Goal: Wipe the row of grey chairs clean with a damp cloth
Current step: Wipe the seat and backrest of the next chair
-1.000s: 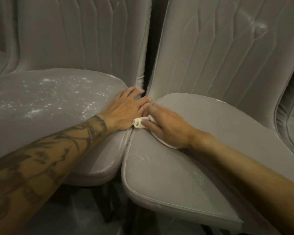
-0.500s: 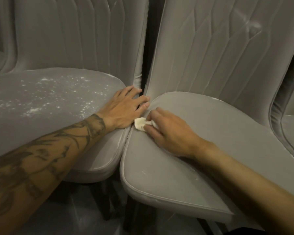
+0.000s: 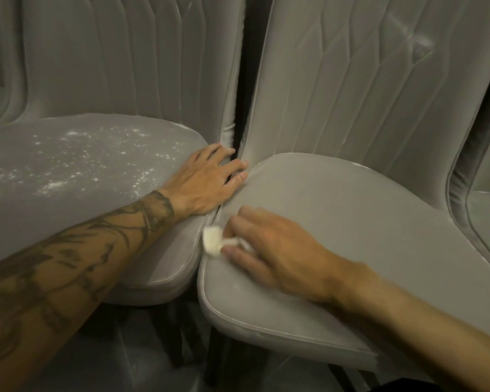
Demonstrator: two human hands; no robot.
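Note:
Two grey padded chairs stand side by side. The left chair's seat is speckled with white dust. The right chair's seat looks smooth. My right hand presses a small white cloth onto the left edge of the right seat, fingers closed over it. My left hand lies flat on the right edge of the left seat, fingers spread, fingertips at the gap between the chairs. It holds nothing.
Tall channelled backrests rise behind both seats, the right one with a dusty smear near its top. Another grey chair shows at the far right edge. Dark chair legs and a grey floor lie below the seats.
My right hand has slid the cloth toward me along the left edge of the right seat, away from my left hand. My left hand has stayed put.

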